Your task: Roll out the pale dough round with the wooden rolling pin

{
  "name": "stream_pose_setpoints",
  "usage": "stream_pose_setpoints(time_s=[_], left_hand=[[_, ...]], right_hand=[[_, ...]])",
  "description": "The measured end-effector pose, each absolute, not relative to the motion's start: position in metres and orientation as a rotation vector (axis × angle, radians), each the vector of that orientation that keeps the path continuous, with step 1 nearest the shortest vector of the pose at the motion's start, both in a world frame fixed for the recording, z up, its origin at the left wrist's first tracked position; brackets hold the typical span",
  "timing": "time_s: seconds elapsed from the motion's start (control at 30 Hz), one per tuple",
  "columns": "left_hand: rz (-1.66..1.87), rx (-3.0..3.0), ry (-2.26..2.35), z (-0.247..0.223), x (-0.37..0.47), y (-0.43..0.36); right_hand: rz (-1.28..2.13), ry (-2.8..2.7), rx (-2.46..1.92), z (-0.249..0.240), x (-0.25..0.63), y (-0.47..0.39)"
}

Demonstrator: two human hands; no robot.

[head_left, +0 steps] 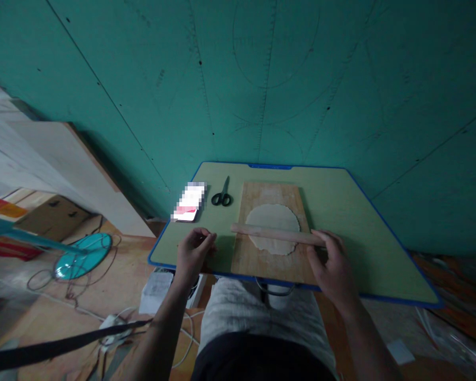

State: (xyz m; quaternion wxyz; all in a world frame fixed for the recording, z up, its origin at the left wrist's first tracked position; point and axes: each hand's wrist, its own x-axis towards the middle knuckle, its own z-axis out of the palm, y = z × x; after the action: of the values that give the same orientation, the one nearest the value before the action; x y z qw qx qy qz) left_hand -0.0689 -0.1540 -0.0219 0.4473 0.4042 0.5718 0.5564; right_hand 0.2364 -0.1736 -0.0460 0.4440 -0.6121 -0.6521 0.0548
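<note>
The surface (365, 248) bears a board (272, 191) with flattened dough (273, 216); across it, left to right, lies the rolling pin (273, 233), right end gripped by the right hand (332, 258); the left hand (195, 250), half-curled, contents unclear, is apart, leftward.

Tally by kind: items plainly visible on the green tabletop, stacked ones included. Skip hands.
Phone: 1
Scissors: 1 pair
Board: 1
Dough sheet: 1
Rolling pin: 1
Total: 5
</note>
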Motion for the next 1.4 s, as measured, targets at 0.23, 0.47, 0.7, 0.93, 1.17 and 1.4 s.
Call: stream_pose_setpoints(time_s=[0.23, 0.47, 0.7, 0.93, 1.17, 1.4], left_hand=[[1.338, 1.043, 1.455, -0.0172, -0.0669, -0.1566], [1.350, 1.076, 1.467, -0.0152, -0.0669, -0.1580], [1.328, 1.082, 1.464, -0.0149, -0.0671, -0.1585], [1.328, 1.051, 1.408, -0.0157, -0.0671, -0.1582], [1.305, 1.068, 1.372, -0.0140, -0.0682, -0.1582], [1.290, 1.083, 1.384, -0.0127, -0.0682, -0.1588]], right_hand=[[0.124, -1.628, -1.502, -0.0484, 0.2378, -0.1719], [0.120, -1.626, -1.504, -0.0458, 0.2370, -0.1733], [0.144, -1.614, -1.506, -0.0465, 0.2367, -0.1726], [0.146, -1.605, -1.506, -0.0462, 0.2365, -0.1730], [0.139, -1.620, -1.513, -0.0463, 0.2370, -0.1735], [0.144, -1.602, -1.507, -0.0461, 0.2360, -0.1729]])
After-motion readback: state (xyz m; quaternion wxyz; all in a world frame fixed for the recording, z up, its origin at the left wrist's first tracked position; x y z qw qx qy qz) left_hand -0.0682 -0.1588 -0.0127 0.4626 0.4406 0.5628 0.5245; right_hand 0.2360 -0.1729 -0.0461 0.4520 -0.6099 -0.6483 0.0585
